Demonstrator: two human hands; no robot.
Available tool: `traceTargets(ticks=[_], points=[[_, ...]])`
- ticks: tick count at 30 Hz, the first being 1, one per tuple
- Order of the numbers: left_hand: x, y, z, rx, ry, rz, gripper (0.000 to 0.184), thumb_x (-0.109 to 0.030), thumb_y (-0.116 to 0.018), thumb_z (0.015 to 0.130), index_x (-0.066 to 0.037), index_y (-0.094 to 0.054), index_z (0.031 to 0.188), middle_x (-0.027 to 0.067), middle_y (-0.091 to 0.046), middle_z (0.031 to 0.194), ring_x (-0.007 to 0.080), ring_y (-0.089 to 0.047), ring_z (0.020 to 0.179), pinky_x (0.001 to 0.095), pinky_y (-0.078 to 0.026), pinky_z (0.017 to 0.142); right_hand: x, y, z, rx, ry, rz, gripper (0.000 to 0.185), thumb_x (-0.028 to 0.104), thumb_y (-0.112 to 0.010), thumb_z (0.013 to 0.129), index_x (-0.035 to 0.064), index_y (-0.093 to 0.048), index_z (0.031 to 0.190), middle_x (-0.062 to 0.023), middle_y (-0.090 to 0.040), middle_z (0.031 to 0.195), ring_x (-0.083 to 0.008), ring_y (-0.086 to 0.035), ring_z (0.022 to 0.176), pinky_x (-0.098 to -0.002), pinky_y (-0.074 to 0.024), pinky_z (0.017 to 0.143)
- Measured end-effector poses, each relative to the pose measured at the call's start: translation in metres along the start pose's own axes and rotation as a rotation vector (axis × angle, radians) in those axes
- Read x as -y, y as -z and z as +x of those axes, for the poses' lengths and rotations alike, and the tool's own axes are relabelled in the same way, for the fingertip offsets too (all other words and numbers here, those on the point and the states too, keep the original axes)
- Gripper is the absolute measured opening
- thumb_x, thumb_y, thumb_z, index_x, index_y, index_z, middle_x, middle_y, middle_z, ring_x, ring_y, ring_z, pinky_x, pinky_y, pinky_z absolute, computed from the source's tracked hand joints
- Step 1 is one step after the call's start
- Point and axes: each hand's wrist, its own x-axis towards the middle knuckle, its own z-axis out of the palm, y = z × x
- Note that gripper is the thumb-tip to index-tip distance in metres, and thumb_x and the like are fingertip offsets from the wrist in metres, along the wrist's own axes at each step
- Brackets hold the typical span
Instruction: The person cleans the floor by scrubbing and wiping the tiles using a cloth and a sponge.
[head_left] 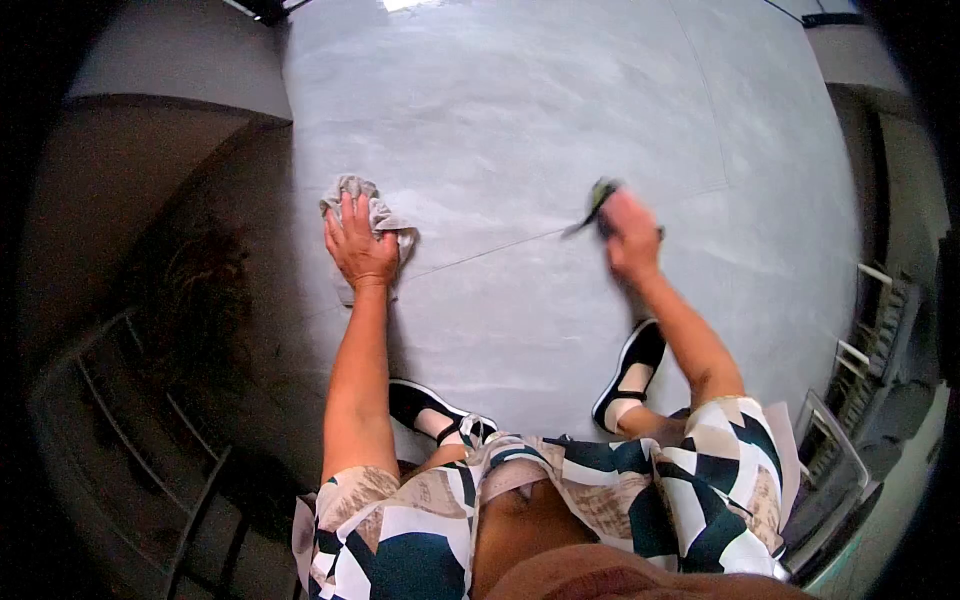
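On the left of the pale grey floor [500, 330], my left hand [361, 245] presses down on a crumpled, light grey cloth [350, 187], its fingers spread over the fabric. To the right, my right hand [631, 236] is blurred by motion, with its fingers wrapped round a dark tool with a green part [602, 190]. A thin dark edge of that tool points down and left toward the floor. The tool's exact shape is smeared. Both arms reach forward, well apart from each other.
My feet in black shoes [644, 347] rest on the floor below my hands. A dark metal rack [150, 465] stands at the lower left. White-framed items [840, 440] stand at the right edge. Thin seams cross the floor.
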Motion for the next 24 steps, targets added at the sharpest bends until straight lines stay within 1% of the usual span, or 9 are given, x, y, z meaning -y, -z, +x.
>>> traceTargets(ticks=[3,5,7,10,11,14,17,19,24], points=[[-0.001,0.003,0.001,-0.023,-0.007,-0.023,0.070,-0.028,-0.063,0.066,-0.016,-0.043,0.132,0.0076,-0.036,0.142,0.0394,-0.030,0.130,0.0494,-0.021,0.108,-0.079,-0.012,0.097,-0.225,-0.482,-0.226,0.048,0.018,-0.056,0.082,0.0076,-0.047,0.128,-0.0167,-0.047,0.132,-0.0337,-0.043,0.123,-0.0458,-0.0321,0.102],[-0.004,0.009,0.001,-0.011,0.001,-0.033,0.069,-0.028,-0.063,0.066,-0.016,-0.044,0.131,0.0076,-0.036,0.142,0.0388,-0.030,0.129,0.0493,-0.020,0.108,-0.106,-0.023,0.162,-0.315,-0.560,-0.275,0.052,0.023,-0.055,0.083,0.0102,-0.043,0.132,-0.0161,-0.043,0.136,-0.0346,-0.040,0.124,-0.0473,-0.0310,0.102],[-0.005,0.012,0.002,-0.004,0.012,-0.044,0.068,-0.028,-0.063,0.066,-0.016,-0.045,0.130,0.0073,-0.036,0.142,0.0382,-0.030,0.130,0.0493,-0.020,0.108,-0.083,-0.042,0.211,-0.320,-0.479,-0.304,0.048,0.025,-0.055,0.084,0.0101,-0.046,0.129,-0.0162,-0.045,0.134,-0.0336,-0.042,0.123,-0.0457,-0.0330,0.101],[-0.004,0.015,0.002,-0.012,0.010,-0.039,0.065,-0.030,-0.062,0.068,-0.015,-0.046,0.129,0.0071,-0.038,0.141,0.0375,-0.032,0.128,0.0491,-0.022,0.108,0.024,-0.063,0.211,-0.188,0.020,0.116,0.046,0.003,-0.051,0.070,0.0073,-0.058,0.115,-0.0141,-0.058,0.119,-0.0334,-0.052,0.114,-0.0418,-0.0387,0.099],[-0.006,0.016,0.002,-0.025,0.001,-0.051,0.065,-0.031,-0.062,0.068,-0.015,-0.047,0.129,0.0071,-0.038,0.140,0.0375,-0.032,0.128,0.0491,-0.022,0.108,0.056,-0.067,0.189,-0.159,0.201,0.134,0.045,0.000,-0.051,0.069,0.0072,-0.059,0.113,-0.0140,-0.059,0.118,-0.0331,-0.053,0.112,-0.0429,-0.0394,0.098],[-0.002,0.009,0.000,-0.033,0.000,-0.044,0.064,-0.032,-0.061,0.069,-0.014,-0.047,0.128,0.0080,-0.039,0.139,0.0383,-0.033,0.127,0.0492,-0.023,0.107,0.127,-0.064,0.088,0.305,0.485,0.284,0.049,0.002,-0.054,0.069,0.0095,-0.058,0.117,-0.0119,-0.055,0.126,-0.0285,-0.049,0.120,-0.0453,-0.0365,0.101],[0.001,0.005,0.001,-0.036,0.006,-0.045,0.064,-0.031,-0.061,0.068,-0.015,-0.047,0.129,0.0078,-0.038,0.140,0.0386,-0.033,0.127,0.0494,-0.023,0.107,0.123,-0.025,0.010,0.512,0.519,0.325,0.053,0.003,-0.057,0.066,0.0115,-0.056,0.118,-0.0107,-0.049,0.132,-0.0281,-0.046,0.124,-0.0464,-0.0354,0.101],[0.001,0.004,0.002,-0.023,0.019,-0.072,0.065,-0.029,-0.062,0.068,-0.015,-0.046,0.129,0.0069,-0.037,0.142,0.0387,-0.032,0.128,0.0494,-0.023,0.107,0.077,-0.011,-0.011,0.461,0.385,0.198,0.053,0.006,-0.059,0.068,0.0107,-0.054,0.120,-0.0125,-0.049,0.131,-0.0302,-0.046,0.122,-0.0463,-0.0347,0.101],[0.001,0.003,0.002,-0.003,0.022,-0.044,0.067,-0.024,-0.062,0.067,-0.016,-0.044,0.131,0.0064,-0.035,0.144,0.0382,-0.029,0.130,0.0483,-0.021,0.108,-0.004,-0.004,0.042,-0.093,-0.267,-0.213,0.056,0.014,-0.062,0.076,0.0096,-0.045,0.129,-0.0151,-0.042,0.135,-0.0317,-0.039,0.125,-0.0448,-0.0302,0.103]])
